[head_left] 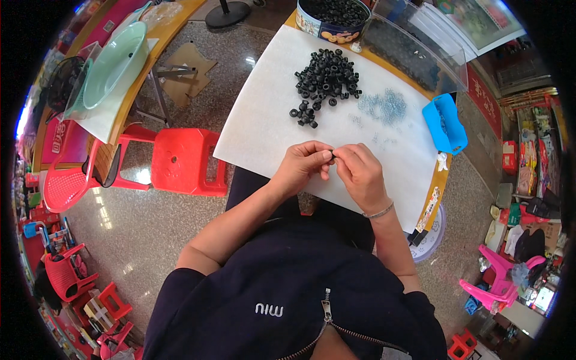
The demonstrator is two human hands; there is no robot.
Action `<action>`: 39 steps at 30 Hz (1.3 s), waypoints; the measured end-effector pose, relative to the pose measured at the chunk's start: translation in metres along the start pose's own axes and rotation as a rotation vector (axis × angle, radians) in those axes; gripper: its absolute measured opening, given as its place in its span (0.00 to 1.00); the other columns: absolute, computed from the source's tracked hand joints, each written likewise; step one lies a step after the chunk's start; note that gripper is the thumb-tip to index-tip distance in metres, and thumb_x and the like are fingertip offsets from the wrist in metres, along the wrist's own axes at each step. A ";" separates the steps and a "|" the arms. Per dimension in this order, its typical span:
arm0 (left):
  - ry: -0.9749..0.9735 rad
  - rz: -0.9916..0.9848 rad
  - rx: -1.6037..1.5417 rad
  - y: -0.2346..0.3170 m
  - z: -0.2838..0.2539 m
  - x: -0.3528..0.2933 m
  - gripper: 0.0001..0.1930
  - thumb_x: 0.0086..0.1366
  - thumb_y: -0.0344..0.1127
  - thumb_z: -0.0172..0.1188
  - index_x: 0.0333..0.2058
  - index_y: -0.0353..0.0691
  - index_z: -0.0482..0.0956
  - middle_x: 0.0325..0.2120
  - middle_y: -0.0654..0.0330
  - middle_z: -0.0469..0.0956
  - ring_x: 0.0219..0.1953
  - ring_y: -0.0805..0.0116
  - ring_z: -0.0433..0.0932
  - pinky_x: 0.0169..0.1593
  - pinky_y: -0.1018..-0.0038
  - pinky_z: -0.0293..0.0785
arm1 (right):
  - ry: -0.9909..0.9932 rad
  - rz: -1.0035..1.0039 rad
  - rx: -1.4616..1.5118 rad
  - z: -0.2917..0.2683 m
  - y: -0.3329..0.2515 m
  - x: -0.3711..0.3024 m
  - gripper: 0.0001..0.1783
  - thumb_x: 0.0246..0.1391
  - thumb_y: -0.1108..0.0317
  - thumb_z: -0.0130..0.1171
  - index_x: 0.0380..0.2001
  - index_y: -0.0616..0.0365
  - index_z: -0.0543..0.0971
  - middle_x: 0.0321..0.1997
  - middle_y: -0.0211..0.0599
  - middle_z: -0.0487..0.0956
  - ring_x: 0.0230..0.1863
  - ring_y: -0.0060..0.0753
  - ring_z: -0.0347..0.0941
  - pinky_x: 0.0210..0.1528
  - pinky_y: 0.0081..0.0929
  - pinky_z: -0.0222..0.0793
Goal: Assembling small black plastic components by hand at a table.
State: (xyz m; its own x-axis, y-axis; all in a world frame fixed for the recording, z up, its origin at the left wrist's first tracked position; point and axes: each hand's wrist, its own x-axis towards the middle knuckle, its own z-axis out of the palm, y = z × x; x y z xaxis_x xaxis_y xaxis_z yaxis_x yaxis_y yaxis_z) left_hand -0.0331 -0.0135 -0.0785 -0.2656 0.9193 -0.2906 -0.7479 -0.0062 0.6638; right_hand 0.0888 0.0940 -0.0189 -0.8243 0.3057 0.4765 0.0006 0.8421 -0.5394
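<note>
Above the near edge of a white sheet on a table, my two hands meet at their fingertips. My left hand pinches a small black part between thumb and forefinger. The fingers of my right hand are closed at the same part from the other side, partly covering it. Farther off lies a heap of short black cylindrical pieces, with a few loose ones on its near side. To the right of the heap, many tiny bluish-grey bits are spread out, too small to name.
A round tin full of black pieces stands at the table's far edge. Beside it is a clear plastic bin. At the right edge sits a blue container with tiny bits inside. A red stool is on the left.
</note>
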 end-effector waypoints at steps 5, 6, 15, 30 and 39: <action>0.016 0.015 0.137 -0.002 0.005 -0.001 0.10 0.63 0.32 0.56 0.37 0.30 0.75 0.26 0.60 0.76 0.23 0.75 0.74 0.31 0.79 0.74 | -0.043 -0.083 -0.038 -0.004 0.006 -0.004 0.10 0.42 0.83 0.57 0.32 0.63 0.75 0.30 0.40 0.74 0.30 0.39 0.71 0.31 0.30 0.68; 0.007 0.001 0.167 -0.003 0.004 0.000 0.10 0.64 0.32 0.56 0.39 0.30 0.75 0.27 0.61 0.76 0.24 0.76 0.75 0.32 0.80 0.74 | -0.049 -0.082 -0.019 -0.005 0.006 -0.004 0.11 0.41 0.83 0.56 0.32 0.63 0.74 0.30 0.40 0.73 0.30 0.40 0.70 0.31 0.31 0.68; -0.025 0.004 0.269 0.001 0.007 -0.004 0.11 0.64 0.32 0.54 0.41 0.29 0.75 0.29 0.60 0.77 0.26 0.76 0.75 0.32 0.80 0.74 | 0.010 0.250 0.322 0.003 0.008 -0.022 0.09 0.48 0.81 0.55 0.35 0.61 0.77 0.32 0.37 0.74 0.31 0.32 0.72 0.32 0.24 0.69; -0.097 0.035 0.336 0.005 0.011 -0.005 0.14 0.62 0.33 0.57 0.43 0.28 0.75 0.29 0.61 0.77 0.28 0.77 0.74 0.36 0.80 0.72 | 0.082 0.142 0.195 0.012 0.001 -0.026 0.12 0.46 0.82 0.53 0.37 0.61 0.75 0.34 0.39 0.73 0.33 0.39 0.71 0.34 0.29 0.69; -0.167 -0.046 0.397 0.005 0.009 -0.004 0.15 0.65 0.35 0.54 0.44 0.30 0.74 0.28 0.62 0.76 0.26 0.77 0.74 0.33 0.80 0.72 | 0.024 0.259 0.208 0.009 0.000 -0.034 0.10 0.47 0.80 0.53 0.35 0.61 0.74 0.32 0.38 0.74 0.30 0.31 0.72 0.33 0.24 0.69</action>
State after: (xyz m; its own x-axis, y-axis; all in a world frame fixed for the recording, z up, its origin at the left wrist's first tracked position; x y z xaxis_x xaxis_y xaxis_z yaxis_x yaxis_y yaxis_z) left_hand -0.0306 -0.0132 -0.0675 -0.1109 0.9662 -0.2326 -0.4556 0.1586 0.8760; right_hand 0.1118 0.0799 -0.0416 -0.7982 0.5101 0.3204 0.0900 0.6270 -0.7738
